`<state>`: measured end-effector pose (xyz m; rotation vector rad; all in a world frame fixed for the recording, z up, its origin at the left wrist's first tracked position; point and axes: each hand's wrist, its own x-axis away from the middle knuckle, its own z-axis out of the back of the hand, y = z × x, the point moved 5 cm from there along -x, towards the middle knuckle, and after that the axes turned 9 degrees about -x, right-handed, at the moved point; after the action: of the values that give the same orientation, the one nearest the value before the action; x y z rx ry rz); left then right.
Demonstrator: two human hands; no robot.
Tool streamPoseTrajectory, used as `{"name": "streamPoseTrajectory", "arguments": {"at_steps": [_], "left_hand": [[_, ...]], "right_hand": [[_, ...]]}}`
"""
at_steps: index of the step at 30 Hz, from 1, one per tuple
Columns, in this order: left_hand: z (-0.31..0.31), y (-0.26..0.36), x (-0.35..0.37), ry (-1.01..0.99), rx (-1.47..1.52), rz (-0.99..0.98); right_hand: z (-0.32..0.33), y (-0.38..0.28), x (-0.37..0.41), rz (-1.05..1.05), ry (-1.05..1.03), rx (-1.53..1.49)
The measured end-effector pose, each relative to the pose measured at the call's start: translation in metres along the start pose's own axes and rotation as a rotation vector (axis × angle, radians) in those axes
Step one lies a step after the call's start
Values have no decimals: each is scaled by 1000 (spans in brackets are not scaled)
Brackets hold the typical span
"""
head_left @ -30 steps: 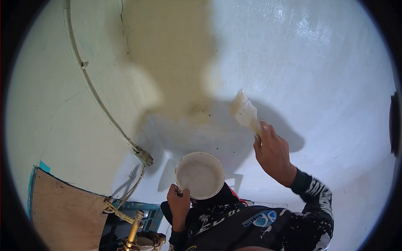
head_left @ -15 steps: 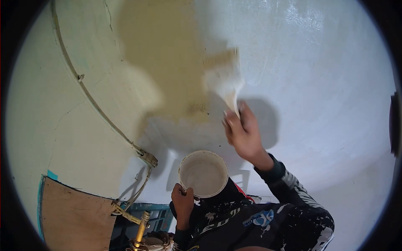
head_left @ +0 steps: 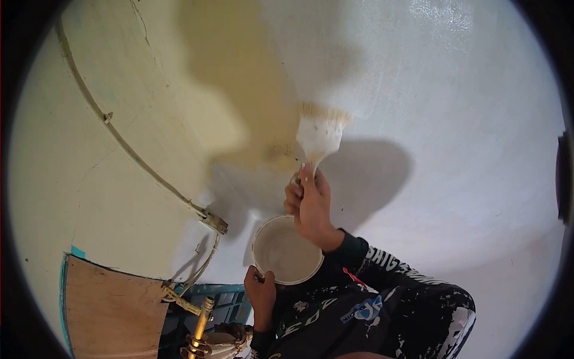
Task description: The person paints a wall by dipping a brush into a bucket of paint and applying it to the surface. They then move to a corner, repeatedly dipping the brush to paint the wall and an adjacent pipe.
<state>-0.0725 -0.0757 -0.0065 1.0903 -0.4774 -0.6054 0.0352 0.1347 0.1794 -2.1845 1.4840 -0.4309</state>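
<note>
My right hand (head_left: 313,203) is closed round the handle of a wide paintbrush (head_left: 321,134), whose pale bristles lie against the wall (head_left: 430,143). The brush is beside the border between whitish paint and a darker yellowish patch (head_left: 263,113). Below it, my left hand (head_left: 260,296) grips the rim of a round white bucket (head_left: 288,251) at its lower left. The bucket's inside is pale; how much paint it holds I cannot tell. My right wrist overlaps its upper right edge.
A cable (head_left: 128,149) runs down the left wall to a small box (head_left: 214,222). At the lower left are a brown panel (head_left: 113,305) with a teal edge and a yellow metal fitting (head_left: 201,326). A dark object (head_left: 563,178) is at the far right.
My right hand and the brush have moved down and to the left, closer to the bucket. My left hand still holds the bucket's rim. The view has shifted slightly.
</note>
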Motion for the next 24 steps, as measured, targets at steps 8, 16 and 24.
{"name": "streamPoseTrajectory", "arguments": {"at_steps": [8, 16, 24], "left_hand": [[5, 19, 11, 59, -14, 71], [1, 40, 13, 22, 1, 50], [2, 25, 9, 24, 36, 57]], "right_hand": [[40, 23, 59, -244, 205, 45], [-46, -20, -4, -48, -167, 163], [56, 36, 18, -134, 108, 83]]}}
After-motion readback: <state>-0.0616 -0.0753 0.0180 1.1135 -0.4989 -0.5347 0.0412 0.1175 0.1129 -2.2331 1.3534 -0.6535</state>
